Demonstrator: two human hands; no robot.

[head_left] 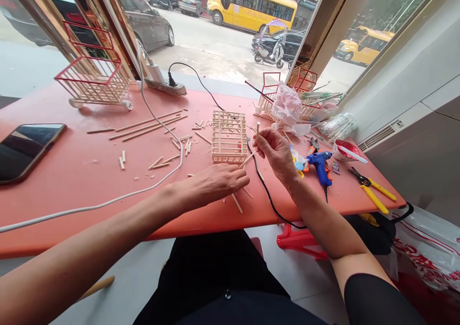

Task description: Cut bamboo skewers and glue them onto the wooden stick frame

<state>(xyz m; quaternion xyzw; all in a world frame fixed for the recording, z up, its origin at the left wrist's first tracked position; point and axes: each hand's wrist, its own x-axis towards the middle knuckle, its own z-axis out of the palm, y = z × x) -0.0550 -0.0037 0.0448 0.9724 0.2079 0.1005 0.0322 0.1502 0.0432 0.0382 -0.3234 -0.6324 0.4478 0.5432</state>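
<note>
A small wooden-stick basket frame (pixel 229 153) stands on the table in front of me. My left hand (pixel 227 177) lies just below its near side, fingers bent together, with a thin wooden stick (pixel 247 160) slanting up from the fingertips. Right of the frame, my right hand (pixel 273 151) is raised and pinches a short wooden stick (pixel 258 127) upright between thumb and fingers. Loose cut sticks (pixel 161 164) and crumbs lie left of the frame. The palm side of my left hand is hidden.
A blue glue gun (pixel 319 166), yellow-handled pliers (pixel 373 191) and a red bowl (pixel 348 151) occupy the right. Finished-looking stick carts with red rims, one a cart (pixel 97 83), stand at the back. A white cable (pixel 154 187), a black cord (pixel 268 195) and a phone (pixel 28 147) lie on the table.
</note>
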